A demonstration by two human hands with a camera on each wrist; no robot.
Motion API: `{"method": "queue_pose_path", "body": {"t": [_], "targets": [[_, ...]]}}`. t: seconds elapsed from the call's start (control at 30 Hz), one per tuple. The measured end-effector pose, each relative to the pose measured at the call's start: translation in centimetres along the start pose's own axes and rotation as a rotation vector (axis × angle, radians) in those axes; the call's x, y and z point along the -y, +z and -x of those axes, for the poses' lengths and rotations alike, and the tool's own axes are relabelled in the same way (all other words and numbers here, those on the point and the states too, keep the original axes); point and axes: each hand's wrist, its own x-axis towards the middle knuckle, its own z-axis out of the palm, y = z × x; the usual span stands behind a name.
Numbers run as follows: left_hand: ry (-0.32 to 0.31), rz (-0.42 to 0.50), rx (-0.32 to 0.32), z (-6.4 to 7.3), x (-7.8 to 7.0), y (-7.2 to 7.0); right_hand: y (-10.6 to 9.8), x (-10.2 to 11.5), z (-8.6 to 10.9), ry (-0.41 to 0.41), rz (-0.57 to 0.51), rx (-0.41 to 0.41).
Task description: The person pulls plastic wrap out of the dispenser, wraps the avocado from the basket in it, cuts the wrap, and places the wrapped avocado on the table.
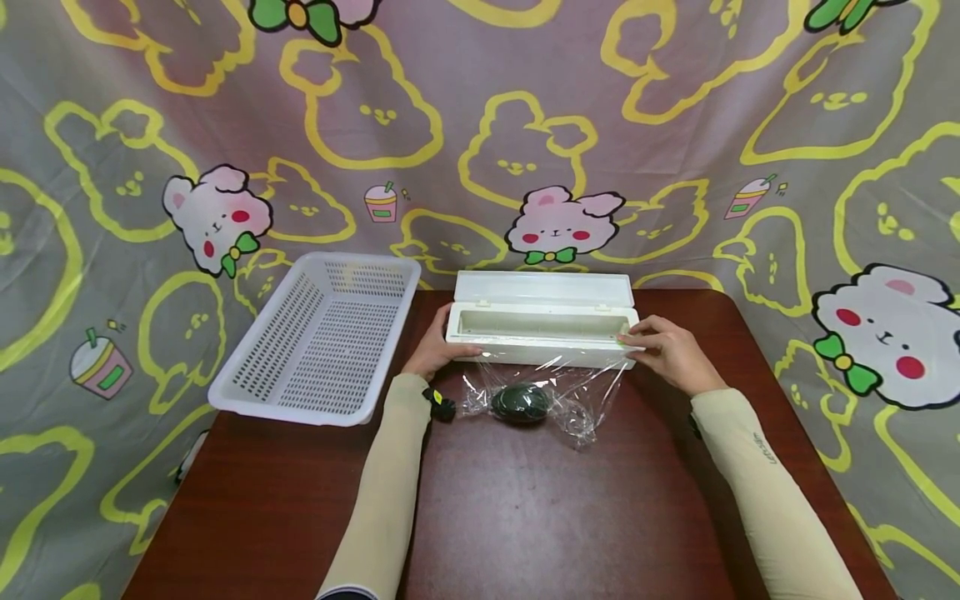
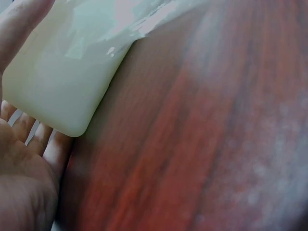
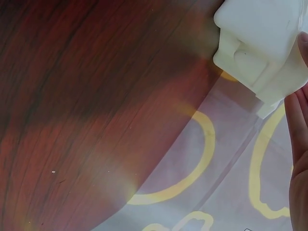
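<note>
A long white cling film dispenser lies across the table with its lid tipped back. My left hand grips its left end; in the left wrist view the thumb lies over the box and the fingers curl beside its end. My right hand holds the right end, fingertips at a small green piece on the front rim. Clear cling film hangs from the front edge down to the table. A dark green oval item, like an avocado, lies wrapped in that film.
A white slotted plastic basket stands to the left, near my left forearm. The dark red wooden table has its right edge beyond my right arm. A patterned cloth hangs behind and beside the table.
</note>
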Motion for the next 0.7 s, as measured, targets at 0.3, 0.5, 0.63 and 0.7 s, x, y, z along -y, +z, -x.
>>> {"method": "queue_pose_path", "body": {"t": [0.3, 0.5, 0.63, 0.7], "targets": [[0.003, -0.016, -0.006, -1.1, 2.0, -0.2, -0.1, 0.1, 0.0, 0.008, -0.019, -0.021], [0.015, -0.003, -0.033, -1.6, 3.0, -0.2, 0.0, -0.2, 0.0, -0.007, -0.024, -0.039], [0.015, 0.001, -0.033, -1.6, 3.0, -0.2, 0.1, -0.6, 0.1, -0.010, -0.032, -0.057], [0.013, -0.008, -0.034, -1.6, 3.0, -0.2, 0.0, -0.7, 0.2, 0.011, -0.040, -0.062]]}}
